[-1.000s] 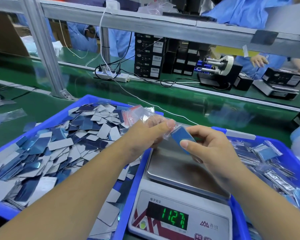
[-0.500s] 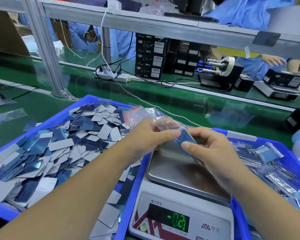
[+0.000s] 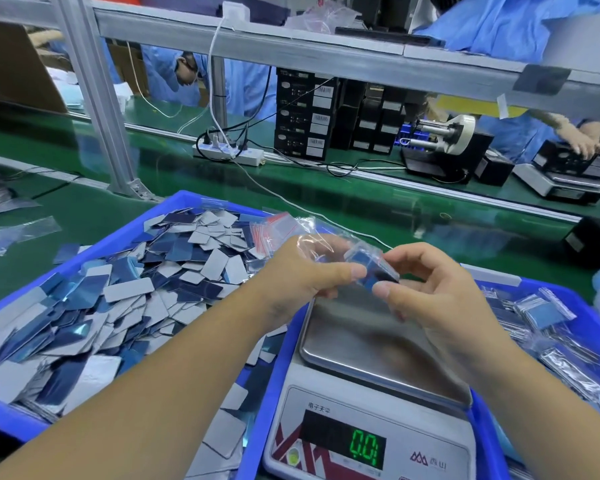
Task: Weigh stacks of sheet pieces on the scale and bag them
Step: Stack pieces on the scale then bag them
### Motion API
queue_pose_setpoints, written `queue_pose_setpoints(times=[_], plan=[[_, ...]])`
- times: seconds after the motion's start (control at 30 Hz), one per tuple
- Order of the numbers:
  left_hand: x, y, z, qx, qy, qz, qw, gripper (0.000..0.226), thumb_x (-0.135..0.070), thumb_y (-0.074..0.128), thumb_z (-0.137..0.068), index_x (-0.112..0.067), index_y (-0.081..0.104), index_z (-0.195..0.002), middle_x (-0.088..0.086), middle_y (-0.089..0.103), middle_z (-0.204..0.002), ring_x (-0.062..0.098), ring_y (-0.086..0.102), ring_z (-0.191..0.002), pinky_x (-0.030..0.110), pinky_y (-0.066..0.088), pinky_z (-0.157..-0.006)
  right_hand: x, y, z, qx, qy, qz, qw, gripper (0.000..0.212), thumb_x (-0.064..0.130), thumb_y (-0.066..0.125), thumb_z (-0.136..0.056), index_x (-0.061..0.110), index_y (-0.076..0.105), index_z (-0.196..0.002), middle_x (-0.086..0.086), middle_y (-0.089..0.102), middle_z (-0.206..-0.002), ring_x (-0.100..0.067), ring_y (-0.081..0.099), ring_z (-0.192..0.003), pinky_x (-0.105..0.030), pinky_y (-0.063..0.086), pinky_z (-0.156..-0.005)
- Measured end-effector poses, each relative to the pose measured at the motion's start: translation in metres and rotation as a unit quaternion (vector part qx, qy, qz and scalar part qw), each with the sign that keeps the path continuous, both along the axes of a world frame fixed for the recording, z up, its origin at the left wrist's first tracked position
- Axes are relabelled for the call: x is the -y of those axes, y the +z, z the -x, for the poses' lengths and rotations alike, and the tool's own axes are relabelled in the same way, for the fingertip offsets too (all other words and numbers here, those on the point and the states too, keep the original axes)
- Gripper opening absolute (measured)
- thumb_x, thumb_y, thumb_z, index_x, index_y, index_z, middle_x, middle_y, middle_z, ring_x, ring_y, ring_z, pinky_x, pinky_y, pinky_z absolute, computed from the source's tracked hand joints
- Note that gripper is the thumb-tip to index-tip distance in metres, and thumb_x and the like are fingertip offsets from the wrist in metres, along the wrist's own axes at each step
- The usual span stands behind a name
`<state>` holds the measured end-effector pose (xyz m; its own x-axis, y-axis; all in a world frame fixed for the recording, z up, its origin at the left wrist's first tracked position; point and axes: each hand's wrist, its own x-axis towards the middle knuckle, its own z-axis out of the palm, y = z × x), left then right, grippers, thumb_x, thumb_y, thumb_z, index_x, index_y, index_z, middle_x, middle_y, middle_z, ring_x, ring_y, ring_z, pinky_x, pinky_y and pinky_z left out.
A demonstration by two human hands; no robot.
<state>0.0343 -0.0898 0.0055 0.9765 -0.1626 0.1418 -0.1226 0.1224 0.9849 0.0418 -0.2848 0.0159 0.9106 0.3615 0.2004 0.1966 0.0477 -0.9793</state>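
Holding the stack of blue sheets [image 3: 374, 271] between both hands, up over the far edge of the scale pan [image 3: 371, 344], not touching it. Right hand [image 3: 440, 292] pinches the near end of the stack, thumb under, fingers curled on top; left hand [image 3: 305, 275] pinches the mouth of a clear bag [image 3: 326, 237] with thumb and curled fingers. Stack sits partly inside the bag mouth, how deep cannot tell through the plastic. Long axis of the stack runs roughly from the right hand up-left toward the left hand, so the push looks to go leftward into the bag, right hand driving, left hand bracing. Both hands right at the stack, right one has the firmer grip on it.

Loose sheets fill the left blue bin [image 3: 174, 209]; filled bags lie in the right blue bin [image 3: 568, 296], just beside the right wrist.

Readable: scale display [image 3: 368, 445] shows 0.0; Chinese characters above the display, red logo with more characters at its right, too small to read surely; barcode labels on black boxes [image 3: 305, 116] behind, illegible
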Motion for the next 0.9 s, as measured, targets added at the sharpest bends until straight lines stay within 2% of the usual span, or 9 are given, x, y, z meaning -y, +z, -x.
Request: queue_pose_setpoints(times=[0.1, 0.23, 0.33, 0.43, 0.5, 0.63, 0.7, 0.8, 0.9], plan=[[0.0, 0.001, -0.002, -0.013, 0.025, 0.077, 0.997, 0.01, -0.013, 0.076, -0.072, -0.017, 0.074, -0.08, 0.003, 0.061, -0.075, 0.011, 0.051, -0.059, 0.019, 0.044, -0.051, 0.004, 0.001, -0.002, 0.018, -0.025, -0.002, 1.0, 0.024, -0.004, 0.075, -0.079, 0.017, 0.067, -0.088, 0.002, 0.066, -0.075, -0.014, 0.055, -0.055, -0.024, 0.047, -0.052], [0.0, 0.003, 0.001, 0.012, 0.009, 0.05, 0.999, 0.011, -0.014, 0.077, -0.073, -0.021, 0.077, -0.082, 0.003, 0.066, -0.079, 0.014, 0.052, -0.063, 0.021, 0.046, -0.055, 0.004, 0.002, 0.0, 0.022, -0.035, -0.015, 0.999, 0.016, -0.003, 0.071, -0.078, 0.011, 0.067, -0.086, -0.004, 0.064, -0.067, -0.017, 0.056, -0.052, -0.025, 0.049, -0.053], [0.002, 0.002, 0.002, 0.018, -0.017, 0.019, 1.0, 0.018, -0.015, 0.078, -0.074, -0.024, 0.079, -0.089, 0.002, 0.072, -0.086, 0.01, 0.059, -0.068, 0.022, 0.046, -0.059, 0.001, 0.001, 0.0, 0.029, -0.033, -0.031, 0.999, 0.022, 0.001, 0.082, -0.068, 0.018, 0.072, -0.079, -0.007, 0.065, -0.067, -0.019, 0.056, -0.053, -0.026, 0.049, -0.053], [0.011, 0.0, 0.004, 0.024, -0.032, -0.007, 0.999, 0.03, -0.024, 0.084, -0.069, -0.018, 0.077, -0.097, 0.003, 0.074, -0.089, 0.011, 0.063, -0.077, 0.023, 0.048, -0.062, -0.003, -0.002, 0.002, 0.031, -0.025, -0.042, 0.998, 0.022, 0.001, 0.077, -0.07, 0.02, 0.074, -0.079, -0.007, 0.066, -0.067, -0.021, 0.059, -0.054, -0.027, 0.051, -0.054], [0.014, 0.0, 0.005, 0.036, -0.027, 0.017, 0.999, 0.023, -0.023, 0.083, -0.069, -0.025, 0.079, -0.092, -0.004, 0.075, -0.085, 0.007, 0.065, -0.073, 0.018, 0.049, -0.062, -0.005, -0.002, 0.002, 0.006, -0.028, -0.073, 0.997, 0.022, 0.001, 0.082, -0.071, 0.019, 0.073, -0.079, -0.008, 0.068, -0.068, -0.022, 0.062, -0.055, -0.027, 0.052, -0.053], [0.015, -0.002, 0.004, 0.045, 0.006, 0.04, 0.998, 0.02, -0.024, 0.084, -0.068, -0.028, 0.079, -0.087, -0.004, 0.075, -0.081, 0.006, 0.063, -0.067, 0.019, 0.048, -0.06, -0.001, 0.002, 0.002, 0.004, -0.036, -0.064, 0.997, 0.01, 0.019, 0.077, -0.068, 0.019, 0.075, -0.078, -0.011, 0.069, -0.071, -0.023, 0.064, -0.058, -0.026, 0.051, -0.051], [0.015, -0.002, 0.004, 0.046, 0.017, 0.043, 0.998, 0.023, -0.027, 0.084, -0.065, -0.026, 0.08, -0.087, -0.001, 0.074, -0.082, 0.008, 0.062, -0.068, 0.02, 0.048, -0.059, -0.001, 0.004, 0.004, 0.023, -0.027, -0.044, 0.998, 0.008, 0.016, 0.074, -0.073, 0.018, 0.077, -0.079, -0.01, 0.07, -0.075, -0.022, 0.064, -0.059, -0.026, 0.049, -0.05], [0.017, -0.004, 0.004, 0.041, 0.015, 0.033, 0.998, 0.018, -0.021, 0.085, -0.066, -0.025, 0.079, -0.082, -0.004, 0.072, -0.076, 0.008, 0.061, -0.065, 0.022, 0.047, -0.059, 0.0, 0.003, 0.006, 0.031, 0.008, -0.025, 0.999, 0.017, 0.004, 0.076, -0.073, 0.019, 0.079, -0.081, -0.008, 0.07, -0.074, -0.017, 0.063, -0.06, -0.024, 0.048, -0.052], [0.019, -0.004, 0.006, 0.041, 0.011, 0.022, 0.999, 0.015, -0.018, 0.082, -0.069, -0.03, 0.08, -0.077, -0.006, 0.069, -0.072, 0.008, 0.058, -0.066, 0.025, 0.045, -0.061, 0.0, 0.004, 0.009, 0.028, 0.031, -0.017, 0.999, 0.017, 0.011, 0.067, -0.075, 0.019, 0.079, -0.084, -0.005, 0.069, -0.07, -0.015, 0.057, -0.056, -0.024, 0.048, -0.054]])
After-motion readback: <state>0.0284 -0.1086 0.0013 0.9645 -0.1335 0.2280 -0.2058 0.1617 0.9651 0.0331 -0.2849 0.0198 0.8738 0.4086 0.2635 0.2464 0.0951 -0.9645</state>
